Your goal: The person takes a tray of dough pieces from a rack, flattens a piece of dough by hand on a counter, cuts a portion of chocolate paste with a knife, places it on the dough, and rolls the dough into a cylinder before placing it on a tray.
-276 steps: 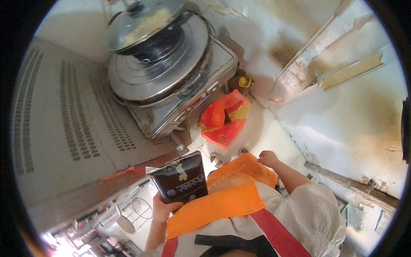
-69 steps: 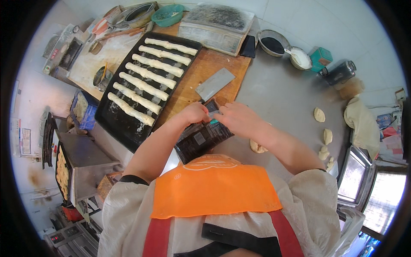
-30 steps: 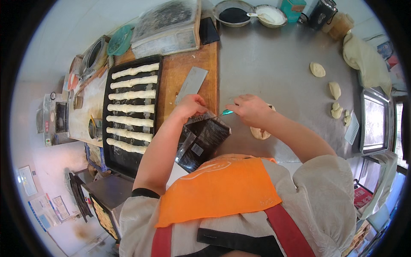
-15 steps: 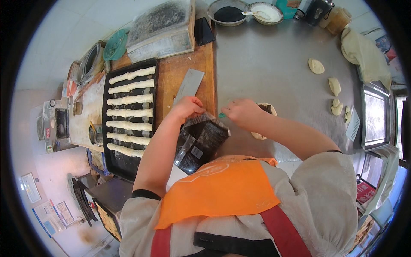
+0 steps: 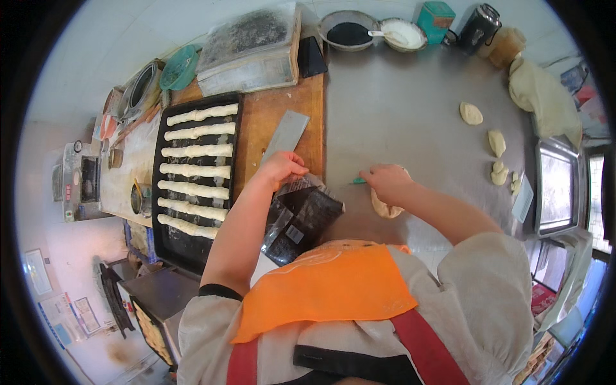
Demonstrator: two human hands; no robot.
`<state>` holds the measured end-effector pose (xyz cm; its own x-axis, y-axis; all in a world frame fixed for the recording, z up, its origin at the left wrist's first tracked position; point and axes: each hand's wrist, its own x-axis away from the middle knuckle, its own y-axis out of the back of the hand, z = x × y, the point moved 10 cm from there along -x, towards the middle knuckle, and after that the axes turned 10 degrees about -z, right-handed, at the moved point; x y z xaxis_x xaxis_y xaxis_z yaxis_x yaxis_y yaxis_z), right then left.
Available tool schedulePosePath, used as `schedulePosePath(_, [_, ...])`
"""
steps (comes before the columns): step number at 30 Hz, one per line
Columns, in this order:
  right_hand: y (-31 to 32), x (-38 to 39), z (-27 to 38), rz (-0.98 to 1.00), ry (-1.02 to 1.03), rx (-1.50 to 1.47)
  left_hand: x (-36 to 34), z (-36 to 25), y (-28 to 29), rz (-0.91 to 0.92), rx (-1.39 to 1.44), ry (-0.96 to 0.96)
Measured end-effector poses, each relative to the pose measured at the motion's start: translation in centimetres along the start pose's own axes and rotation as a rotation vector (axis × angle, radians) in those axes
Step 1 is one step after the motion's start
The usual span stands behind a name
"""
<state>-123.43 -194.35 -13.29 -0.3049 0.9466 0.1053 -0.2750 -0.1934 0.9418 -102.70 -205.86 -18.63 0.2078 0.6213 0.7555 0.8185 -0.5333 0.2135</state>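
The left hand [image 5: 282, 168] is closed over the top edge of a black foil bag [image 5: 300, 218], pinching it where the bag opens; the bag leans at the near edge of the counter [image 5: 410, 109], just in front of the person's orange apron [image 5: 327, 292]. The right hand [image 5: 385, 182] has its fingers curled together around a small green tool [image 5: 359, 181], whose tip pokes out toward the bag; what kind of tool it is cannot be told. This hand rests over a flat piece of dough [image 5: 385, 206] that lies on the steel counter close to its near edge, right of the bag.

Just beyond the left hand a flat metal scraper [image 5: 285, 133] lies on a wooden board [image 5: 269, 115], which sits on the left part of the counter. Left of the board, touching it, a black baking tray [image 5: 196, 168] holds seven long dough sticks [image 5: 196, 150] laid side by side. At the far edge of the counter stand a plastic-covered tub of dark seeds [image 5: 247, 42], a metal bowl with black filling [image 5: 348, 32], a bowl of white powder with a spoon [image 5: 402, 32], a teal tin [image 5: 435, 19] and a dark jug [image 5: 478, 27]. Toward the right edge lie several small dough pieces [image 5: 495, 142] and a larger lump of dough [image 5: 542, 102]
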Motion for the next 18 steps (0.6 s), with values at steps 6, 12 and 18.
schedulePosePath(6, [5.9,-5.4,-2.7,-0.607,-0.006,-0.073,-0.2,-0.7,0.2,-0.05,0.058,-0.033])
schedulePosePath(12, [2.2,-11.0,11.1,-0.112,0.242,-0.703,3.9,2.8,7.2,-0.421,0.15,-0.25])
schedulePosePath(18, [2.2,-10.7,15.0,-0.142,0.424,-0.648,12.7,6.9,6.7,-0.432,-0.37,-0.292])
